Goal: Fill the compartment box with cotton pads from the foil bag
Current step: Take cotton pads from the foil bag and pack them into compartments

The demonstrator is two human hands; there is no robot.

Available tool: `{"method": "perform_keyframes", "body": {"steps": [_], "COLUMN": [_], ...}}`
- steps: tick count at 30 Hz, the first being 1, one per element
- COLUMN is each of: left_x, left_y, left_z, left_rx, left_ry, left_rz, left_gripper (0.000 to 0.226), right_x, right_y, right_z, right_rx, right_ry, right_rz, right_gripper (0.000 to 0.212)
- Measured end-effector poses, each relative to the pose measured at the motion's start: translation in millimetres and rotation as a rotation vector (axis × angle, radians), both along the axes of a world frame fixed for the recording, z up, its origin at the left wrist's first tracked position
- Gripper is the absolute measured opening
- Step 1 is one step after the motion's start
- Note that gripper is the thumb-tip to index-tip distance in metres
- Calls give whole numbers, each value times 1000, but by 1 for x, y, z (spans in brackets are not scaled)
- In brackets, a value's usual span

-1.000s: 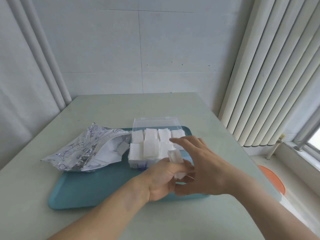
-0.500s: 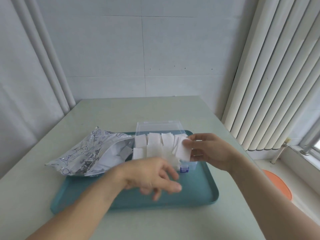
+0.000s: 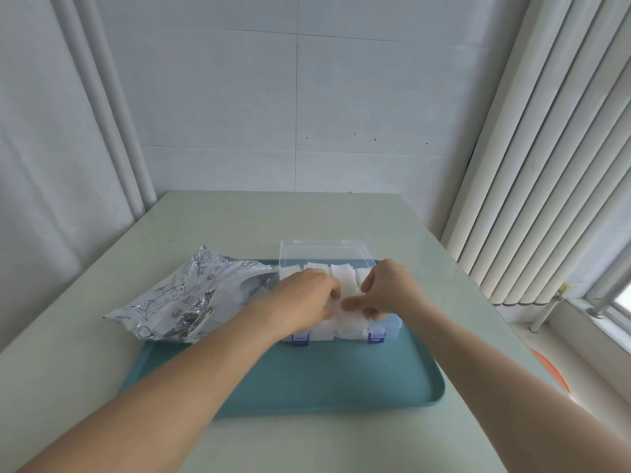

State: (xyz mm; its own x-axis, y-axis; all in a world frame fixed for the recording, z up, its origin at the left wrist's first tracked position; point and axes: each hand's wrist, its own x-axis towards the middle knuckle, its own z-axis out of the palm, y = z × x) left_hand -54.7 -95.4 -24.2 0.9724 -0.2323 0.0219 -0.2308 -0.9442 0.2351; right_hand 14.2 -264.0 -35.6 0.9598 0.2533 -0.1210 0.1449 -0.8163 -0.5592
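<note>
Head view puts both of my hands over the clear compartment box (image 3: 386, 323), which sits on the teal tray (image 3: 324, 380) with its lid (image 3: 324, 252) standing open at the far side. My left hand (image 3: 304, 298) lies knuckles-up on the near-left compartments, fingers bent down onto the white cotton pads (image 3: 343, 279); whether it grips one I cannot tell, since the hand hides its own fingertips. My right hand (image 3: 389, 290) has its fingers curled down at the near-right compartments, pinching or pressing pads there. Pads fill the far row and show through the front wall between the two blue latches (image 3: 376, 337).

Just left of the box, the foil bag (image 3: 191, 298) lies crumpled, half on the tray and half on the pale table (image 3: 239, 220), its mouth facing the box. Vertical blinds (image 3: 546, 165) hang on the right, an orange object (image 3: 553, 373) shows past the table's right edge. Near tray surface lies bare between my forearms; the table beyond the lid is open up to the wall.
</note>
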Motion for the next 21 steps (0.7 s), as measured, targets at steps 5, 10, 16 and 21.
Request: {"method": "perform_keyframes", "body": {"steps": [5,10,16,21], "left_x": [5,6,8,15], "left_y": [-2,-6,-8,-13], "left_z": [-3,-4,-3,-2], "left_rx": [43,106,145,148], "left_ry": [89,76,71,58], "left_rz": [-27,-7,2,-16], "left_gripper": [33,28,34,33], "right_x": [0,0,1,1], "right_y": [4,-4,4,5], "right_z": [-3,27,32,32], "right_rx": [-185,-207,-398,-509], "right_ry": [-141,87,-181,-229], "right_rz": [117,320,482,580], "right_gripper": [48,37,52,52]}}
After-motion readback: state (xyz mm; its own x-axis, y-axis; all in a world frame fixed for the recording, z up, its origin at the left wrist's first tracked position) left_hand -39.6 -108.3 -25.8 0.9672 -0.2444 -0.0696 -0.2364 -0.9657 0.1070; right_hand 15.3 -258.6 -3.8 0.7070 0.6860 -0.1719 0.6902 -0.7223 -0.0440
